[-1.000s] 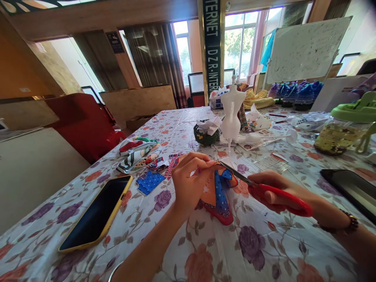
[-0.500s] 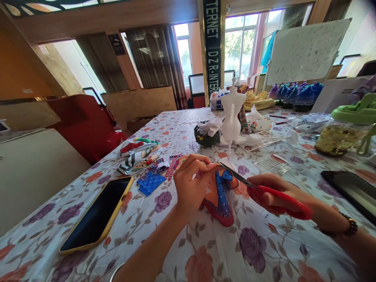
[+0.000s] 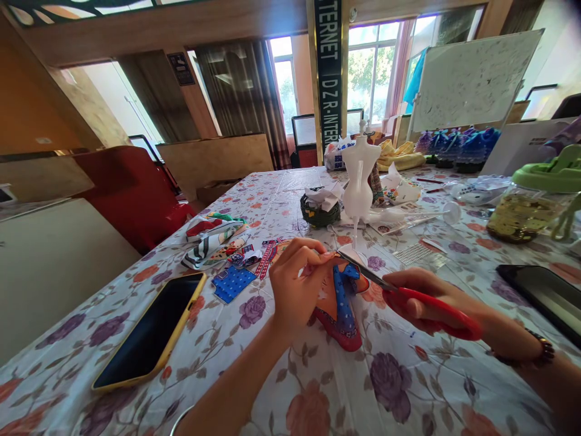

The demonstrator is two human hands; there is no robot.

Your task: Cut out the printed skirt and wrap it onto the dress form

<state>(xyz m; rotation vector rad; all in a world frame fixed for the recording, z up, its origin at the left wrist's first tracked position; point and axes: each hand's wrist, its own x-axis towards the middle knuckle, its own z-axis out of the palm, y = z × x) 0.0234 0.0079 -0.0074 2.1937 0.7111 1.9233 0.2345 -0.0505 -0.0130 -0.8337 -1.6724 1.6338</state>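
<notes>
My left hand (image 3: 297, 284) pinches the upper edge of an orange, blue and red patterned cloth (image 3: 342, 303), which hangs down to the floral tablecloth (image 3: 267, 375). In my right hand (image 3: 422, 297) are red-handled scissors (image 3: 447, 312), with fingers wrapped round the handles. The scissor blades point left and touch the cloth's top edge beside my left fingertips. Whether the blade tips are parted is too small to tell. Behind the cloth stands a small white mannequin (image 3: 360, 175). A blue dotted fabric piece (image 3: 233, 283) lies flat to the left of my left hand.
A yellow-cased phone (image 3: 152, 330) lies at the left, and a dark device (image 3: 544, 297) at the right edge. Folded fabrics (image 3: 213, 239) rest at the back left. Farther back are a dark green basket (image 3: 320, 212), a clear grid ruler (image 3: 420, 253) and a green-lidded jug (image 3: 526, 212).
</notes>
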